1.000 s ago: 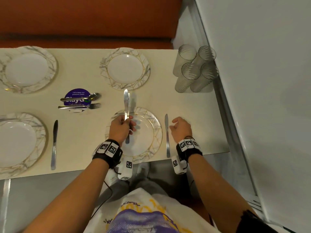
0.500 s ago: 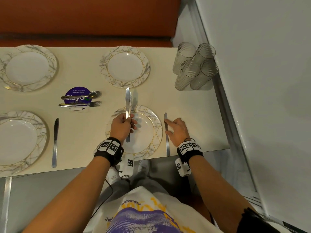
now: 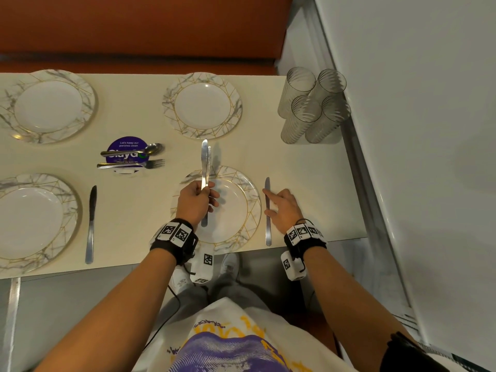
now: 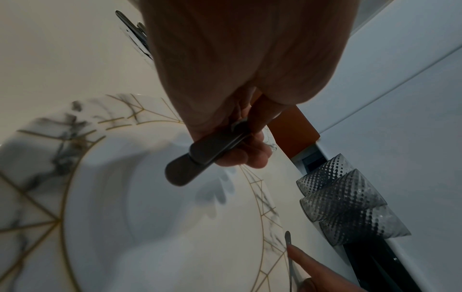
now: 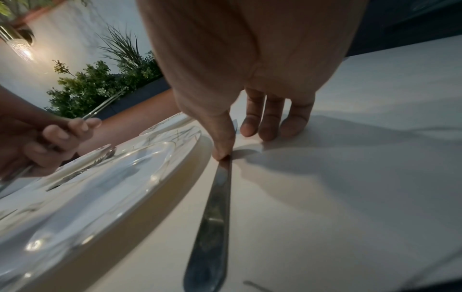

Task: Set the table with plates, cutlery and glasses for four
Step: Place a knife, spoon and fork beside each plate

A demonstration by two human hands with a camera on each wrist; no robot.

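Fingers (image 3: 269, 196) of the right hand (image 3: 281, 209) lie straight on the knife (image 3: 267, 210), which lies near the surface's right edge, long axis running front to back. The left hand (image 3: 194, 204) clamps two more knives (image 3: 205, 163) over the plate (image 3: 251, 210), pointing towards the far edge.

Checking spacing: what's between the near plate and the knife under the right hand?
Only bare table: the head view shows a thin strip between the plate and the knife, touched by the right hand.
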